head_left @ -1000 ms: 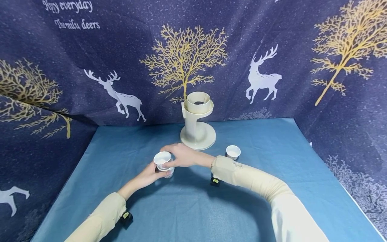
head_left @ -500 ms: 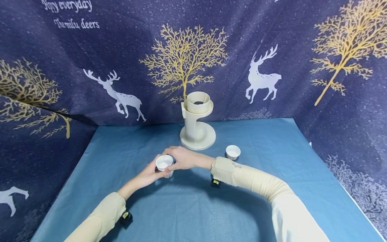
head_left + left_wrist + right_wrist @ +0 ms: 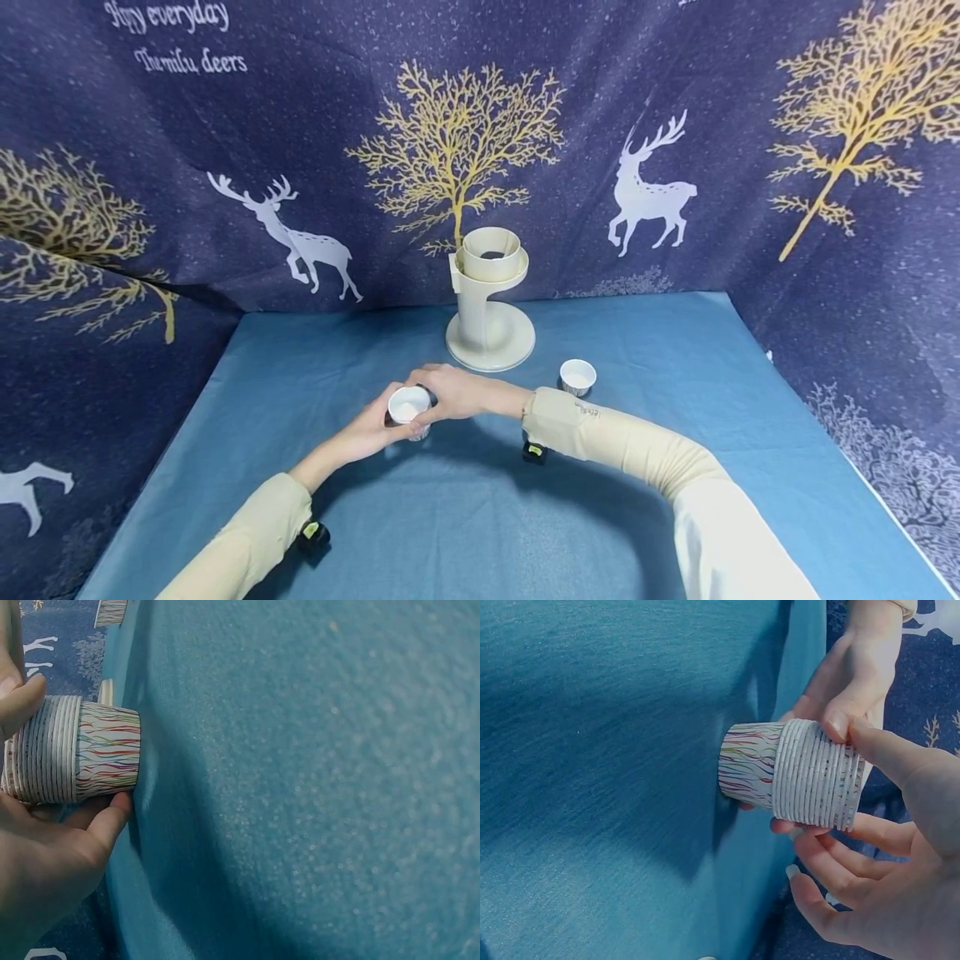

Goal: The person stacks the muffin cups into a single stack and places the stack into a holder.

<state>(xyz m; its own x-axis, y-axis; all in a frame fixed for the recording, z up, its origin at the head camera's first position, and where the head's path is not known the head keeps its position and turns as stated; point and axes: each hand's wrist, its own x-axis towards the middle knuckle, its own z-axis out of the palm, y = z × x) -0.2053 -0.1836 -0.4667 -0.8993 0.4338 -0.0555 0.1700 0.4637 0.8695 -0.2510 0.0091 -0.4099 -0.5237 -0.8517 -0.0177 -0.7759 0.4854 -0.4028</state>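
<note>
A nested stack of small white paper cups [image 3: 408, 405] with colourful wavy lines stands upright on the blue cloth, left of centre. My left hand [image 3: 366, 433] grips the stack from the left, thumb and fingers around its side; the left wrist view shows fingertips under the patterned wall of the lowest cup [image 3: 109, 750]. From the right, my right hand [image 3: 456, 393] holds the upper rims between thumb and fingers. In the right wrist view the two thumbs meet at the rims [image 3: 817, 772]. Part of the stack is hidden behind the hands.
A single paper cup [image 3: 577, 379] stands to the right, behind the right sleeve. At the back is a cream stand [image 3: 472, 312] with a round base and a ring bearing a wide cream cup-shaped piece [image 3: 491, 265]. A printed dark blue curtain [image 3: 300, 108] backs the table.
The upper cup, held slightly raised and to the left by my right hand, has come down onto the stack. The right hand lowered slightly with it; the left hand stayed nearly still.
</note>
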